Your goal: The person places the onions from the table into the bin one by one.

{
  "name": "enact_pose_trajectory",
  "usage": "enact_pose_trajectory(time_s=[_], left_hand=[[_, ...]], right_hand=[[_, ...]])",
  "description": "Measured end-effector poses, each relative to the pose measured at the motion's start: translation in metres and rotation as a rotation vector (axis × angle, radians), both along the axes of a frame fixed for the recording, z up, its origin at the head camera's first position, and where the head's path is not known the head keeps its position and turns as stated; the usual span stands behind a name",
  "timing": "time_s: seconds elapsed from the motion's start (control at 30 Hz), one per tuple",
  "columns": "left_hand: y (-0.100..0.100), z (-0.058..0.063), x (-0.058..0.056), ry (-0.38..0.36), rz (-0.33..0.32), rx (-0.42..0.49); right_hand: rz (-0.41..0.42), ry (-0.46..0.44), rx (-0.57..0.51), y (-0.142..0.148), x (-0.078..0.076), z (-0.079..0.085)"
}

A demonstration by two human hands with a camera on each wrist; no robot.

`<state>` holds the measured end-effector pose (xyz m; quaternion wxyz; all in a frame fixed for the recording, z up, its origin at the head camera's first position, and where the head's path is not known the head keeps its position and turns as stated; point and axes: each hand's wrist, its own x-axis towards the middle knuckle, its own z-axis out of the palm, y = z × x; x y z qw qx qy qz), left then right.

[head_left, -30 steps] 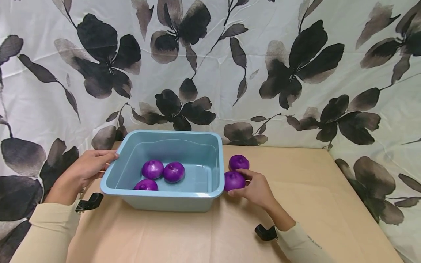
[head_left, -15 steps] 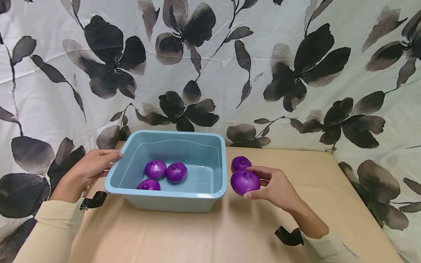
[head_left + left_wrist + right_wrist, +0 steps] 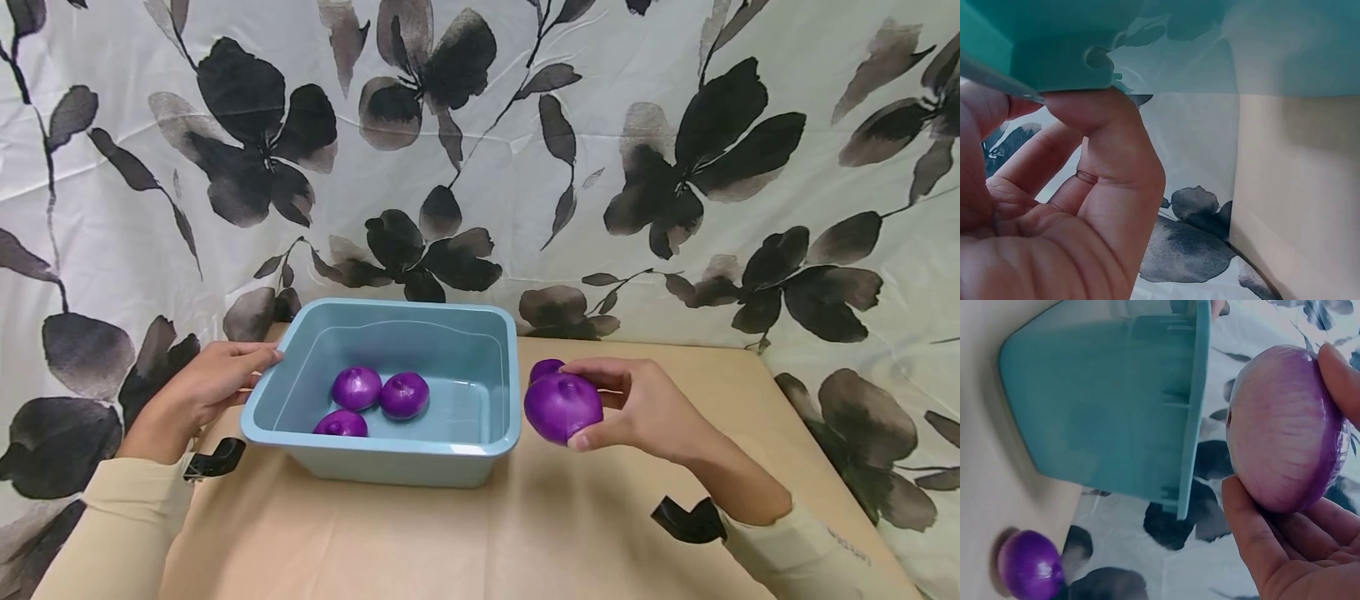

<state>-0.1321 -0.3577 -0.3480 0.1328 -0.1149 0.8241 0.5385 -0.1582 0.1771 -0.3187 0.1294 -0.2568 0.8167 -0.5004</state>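
My right hand (image 3: 648, 408) grips a purple onion (image 3: 562, 407) between thumb and fingers, lifted above the table just right of the blue plastic tub (image 3: 381, 457). In the right wrist view that onion (image 3: 1288, 428) shows a paler side, with fingertips on opposite sides of it. With thumb and fingers, my left hand (image 3: 213, 383) pinches the tub's left rim; the left wrist view shows the fingers (image 3: 1110, 125) bent at the rim's underside. Inside the tub lie three purple onions, one of them (image 3: 405, 395) toward the middle. Behind the held onion, another onion (image 3: 1030, 565) rests on the table, partly hidden in the head view.
A tan-covered table (image 3: 420, 542) carries the tub. Right behind the table's back edge hangs a white cloth (image 3: 525, 192) with dark flowers. Black wrist mounts (image 3: 690, 518) sit at both sleeves.
My right hand has lifted the onion off the table beside the tub, raising it toward me and slightly right. The left hand keeps its hold on the rim; the view has shifted slightly.
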Motion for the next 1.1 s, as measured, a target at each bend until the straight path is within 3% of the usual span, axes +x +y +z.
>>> enact_pose_trajectory(time_s=[0.2,0.67,1.1], left_hand=[[-0.002,0.002,0.0,-0.003,0.003,-0.008],[-0.003,-0.001,0.003,0.006,0.004,-0.008],[-0.002,0.0,0.004,0.035,0.011,-0.005]], right_hand=[[0.107,0.041,-0.025,-0.019,-0.011,0.012],[0.29,-0.037,-0.038,-0.07,-0.035,0.025],[0.455,-0.002,0.089,-0.115,-0.065,0.028]])
